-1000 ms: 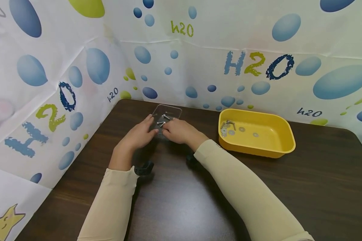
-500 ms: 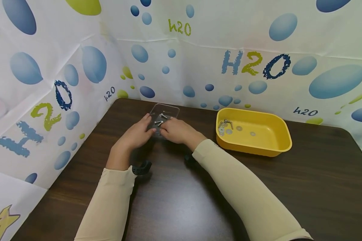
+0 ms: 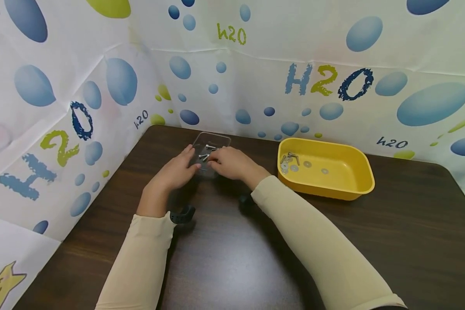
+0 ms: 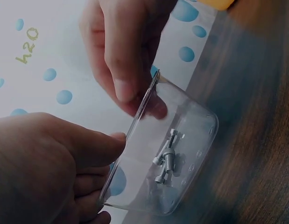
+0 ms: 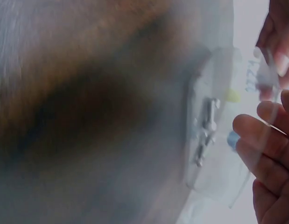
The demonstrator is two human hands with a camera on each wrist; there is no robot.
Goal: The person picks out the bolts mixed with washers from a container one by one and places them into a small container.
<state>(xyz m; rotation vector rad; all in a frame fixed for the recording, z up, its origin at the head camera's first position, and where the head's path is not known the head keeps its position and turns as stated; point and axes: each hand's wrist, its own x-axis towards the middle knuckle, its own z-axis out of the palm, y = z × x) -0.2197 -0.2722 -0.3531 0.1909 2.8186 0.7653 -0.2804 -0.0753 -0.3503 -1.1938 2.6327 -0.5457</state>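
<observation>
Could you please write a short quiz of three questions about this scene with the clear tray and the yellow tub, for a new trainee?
1. True or false: both hands are at the clear tray.
2. Which container holds flat washers? A) the yellow tub B) the clear tray
3. Fill in: the small metal parts in the clear tray are ____.

Key:
1. True: the left hand and the right hand each hold its rim.
2. A: washers lie in the tub.
3. Screws.
</observation>
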